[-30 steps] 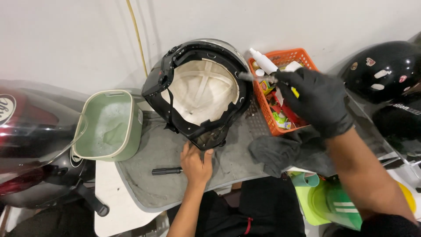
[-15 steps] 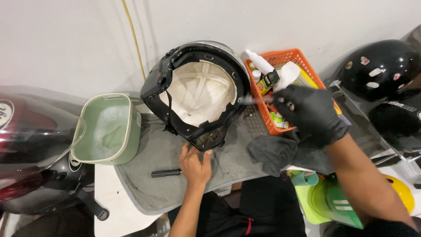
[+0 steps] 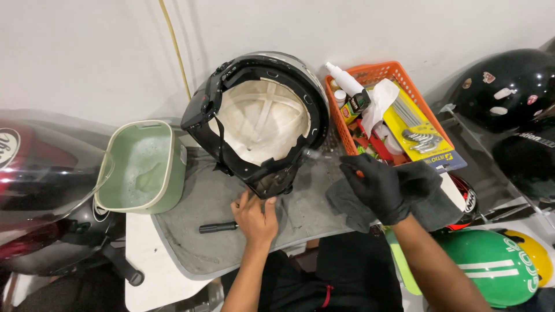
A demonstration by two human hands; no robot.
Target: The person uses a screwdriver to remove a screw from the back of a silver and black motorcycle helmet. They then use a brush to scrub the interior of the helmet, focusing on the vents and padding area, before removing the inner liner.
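White wall backs a small white worktop [image 3: 141, 254] covered by a grey padded mat [image 3: 214, 242]. On that mat the bare left hand [image 3: 255, 216] lies flat with its fingers [image 3: 241, 202] spread and released, their tips touching the lower rim of an upturned black motorcycle helmet with a bare white foam lining [image 3: 260, 121]. The helmet sits tilted, opening toward the camera, near the middle of the mat against the wall. The right hand, in a black glove [image 3: 381, 185], hovers just right of the helmet; its fingers [image 3: 352, 164] pinch a thin, blurred tool [image 3: 315, 155] whose tip points at the helmet's rim. Under that hand lies a crumpled dark grey cloth [image 3: 352, 205]. A short black-handled tool [image 3: 218, 227] rests on the mat just left of the bare hand. Farther left stands a pale green tub of soapy water [image 3: 141, 167], and to the right an orange plastic basket [image 3: 399, 75] holds bottles and small packets. More helmets ring the scene: glossy black [image 3: 503, 92] at right, green [image 3: 491, 271] below, dark red [image 3: 40, 173] at left.
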